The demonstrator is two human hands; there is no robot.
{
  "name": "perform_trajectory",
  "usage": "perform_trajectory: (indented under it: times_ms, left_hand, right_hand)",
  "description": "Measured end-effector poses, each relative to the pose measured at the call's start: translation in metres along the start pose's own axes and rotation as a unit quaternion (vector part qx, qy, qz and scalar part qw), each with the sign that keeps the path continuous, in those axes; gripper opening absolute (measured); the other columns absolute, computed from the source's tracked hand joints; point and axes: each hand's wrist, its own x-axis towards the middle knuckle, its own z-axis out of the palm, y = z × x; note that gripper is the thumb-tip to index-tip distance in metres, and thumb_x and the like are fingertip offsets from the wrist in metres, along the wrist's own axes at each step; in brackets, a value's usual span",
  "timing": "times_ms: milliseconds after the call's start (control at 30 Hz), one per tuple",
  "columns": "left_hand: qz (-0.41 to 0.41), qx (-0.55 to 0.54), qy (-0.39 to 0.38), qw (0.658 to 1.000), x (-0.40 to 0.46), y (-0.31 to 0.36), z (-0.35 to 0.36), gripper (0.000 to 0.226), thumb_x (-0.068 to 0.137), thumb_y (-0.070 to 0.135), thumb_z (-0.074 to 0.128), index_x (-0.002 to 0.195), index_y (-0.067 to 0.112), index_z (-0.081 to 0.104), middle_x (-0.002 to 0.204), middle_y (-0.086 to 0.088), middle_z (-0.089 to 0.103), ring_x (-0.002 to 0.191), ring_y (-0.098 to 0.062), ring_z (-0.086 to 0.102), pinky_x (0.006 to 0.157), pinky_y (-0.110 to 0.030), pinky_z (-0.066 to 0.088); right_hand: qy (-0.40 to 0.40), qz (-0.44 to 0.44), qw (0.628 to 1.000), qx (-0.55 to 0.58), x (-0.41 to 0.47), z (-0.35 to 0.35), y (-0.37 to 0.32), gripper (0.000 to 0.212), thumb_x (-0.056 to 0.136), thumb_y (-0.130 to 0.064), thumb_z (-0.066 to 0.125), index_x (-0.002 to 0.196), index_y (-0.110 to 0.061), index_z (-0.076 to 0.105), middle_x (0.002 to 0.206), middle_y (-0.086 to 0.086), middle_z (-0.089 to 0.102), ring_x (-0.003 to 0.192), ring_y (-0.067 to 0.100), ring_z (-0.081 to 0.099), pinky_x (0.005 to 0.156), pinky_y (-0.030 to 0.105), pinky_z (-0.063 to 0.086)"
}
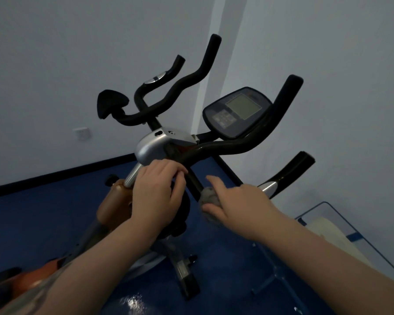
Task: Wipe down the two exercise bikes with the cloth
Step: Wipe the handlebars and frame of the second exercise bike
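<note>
The right hand (241, 205) pinches the grey cloth (208, 197) against the near bike's (150, 148) handlebar stem, so plenty seemingly remains unwiped.

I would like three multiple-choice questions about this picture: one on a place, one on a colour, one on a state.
1. Where is the cloth?
A. on the floor
B. in the right hand, against a black bar
C. on the display

2. What colour is the floor?
A. blue
B. green
C. red

3. What is the left hand doing?
A. hanging free
B. holding the bike's post below the silver housing
C. pressing the display

Answers: 1 B, the right hand pinches the cloth at the bar; 2 A, the floor looks dark blue; 3 B, its fingers curl round the post.
</note>
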Motion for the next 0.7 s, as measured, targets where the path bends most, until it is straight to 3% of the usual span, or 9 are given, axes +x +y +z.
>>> perform_trajectory:
  times_ms: [133, 300, 433, 600, 700]
  left_hand:
    - [0.007, -0.006, 0.003, 1.0, -0.004, -0.006, 0.0, 0.018, 0.093, 0.024, 0.044, 0.089, 0.021, 0.062, 0.088, 0.008, 0.062, 0.084, -0.008, 0.05, 0.076, -0.02, 0.027]
    - [0.005, -0.012, 0.012, 1.0, -0.002, -0.009, 0.001, 0.018, 0.093, 0.023, 0.045, 0.089, 0.021, 0.062, 0.087, 0.007, 0.062, 0.084, -0.009, 0.052, 0.075, -0.023, 0.031]
    - [0.009, -0.019, 0.008, 1.0, -0.002, -0.007, -0.001, 0.019, 0.092, 0.023, 0.046, 0.087, 0.02, 0.063, 0.085, 0.006, 0.062, 0.081, -0.011, 0.053, 0.074, -0.024, 0.031]
    - [0.067, -0.026, -0.054, 0.996, -0.009, -0.013, -0.008, 0.018, 0.09, 0.022, 0.046, 0.091, 0.02, 0.063, 0.09, 0.006, 0.063, 0.082, -0.011, 0.056, 0.072, -0.026, 0.037]
    - [0.053, -0.05, -0.05, 0.996, -0.011, -0.022, -0.01, 0.016, 0.089, 0.023, 0.047, 0.091, 0.021, 0.063, 0.09, 0.008, 0.063, 0.082, -0.01, 0.056, 0.073, -0.029, 0.04]
  right_hand:
    - [0.019, -0.036, 0.999, -0.032, -0.021, 0.002, 0.006, 0.041, 0.099, -0.054, 0.025, 0.109, -0.02, 0.047, 0.098, -0.001, 0.063, 0.087, 0.02, 0.056, 0.083, 0.034, 0.033]
    - [-0.03, 0.052, 0.998, -0.015, 0.014, 0.007, -0.02, 0.037, 0.102, -0.05, 0.021, 0.106, -0.018, 0.038, 0.088, 0.003, 0.063, 0.059, 0.02, 0.04, 0.052, 0.032, 0.022]
    - [-0.066, 0.104, 0.984, 0.131, 0.045, 0.011, -0.027, 0.028, 0.102, -0.047, 0.026, 0.101, -0.019, 0.03, 0.094, 0.006, 0.06, 0.069, 0.023, 0.045, 0.06, 0.036, 0.032]
    - [-0.083, 0.063, 0.992, 0.076, 0.007, 0.007, -0.019, 0.032, 0.1, -0.05, 0.03, 0.109, -0.019, 0.032, 0.076, -0.006, 0.047, 0.057, 0.016, 0.041, 0.049, 0.033, 0.027]
    - [-0.099, 0.073, 0.99, 0.067, 0.017, 0.007, -0.019, 0.034, 0.099, -0.053, 0.029, 0.106, -0.02, 0.031, 0.087, 0.001, 0.058, 0.062, 0.019, 0.047, 0.053, 0.034, 0.031]
